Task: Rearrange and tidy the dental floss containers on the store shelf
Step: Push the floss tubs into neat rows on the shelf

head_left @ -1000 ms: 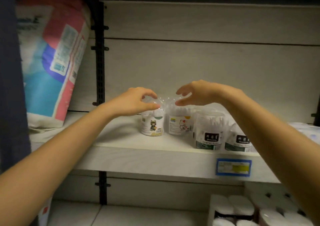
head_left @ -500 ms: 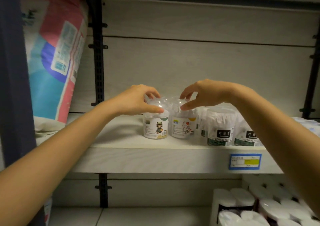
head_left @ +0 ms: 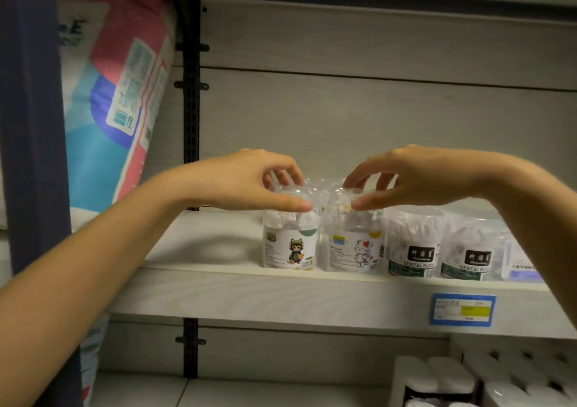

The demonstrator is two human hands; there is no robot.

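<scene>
Nearest the camera, two bare forearms are reaching in from the lower corners toward the shelf (head_left: 218,294), whose pale front lip is carrying a blue price tag (head_left: 462,309) at the right. A row of clear dental floss containers is standing just behind that lip. The left hand (head_left: 243,180) is pinching the domed lid of the green-cat container (head_left: 290,244), thumb in front and fingers curled over the top; the right hand (head_left: 418,177) is gripping the lid of the white-cat container (head_left: 352,249) in the same way. These two tubs are sitting just beside each other, and it cannot be told whether they touch. To their right, two black-label containers (head_left: 415,247) are crowding close, with a purple-printed pack (head_left: 521,266) beyond. Left of the green-cat container, the shelf surface is lying open as far as the black upright (head_left: 191,94). A large pink-and-blue bag (head_left: 118,100) is leaning past that upright. Behind the row, the grey back panel (head_left: 374,110) is closing off the bay. Below, white rolls (head_left: 449,375) are filling the lower right.
</scene>
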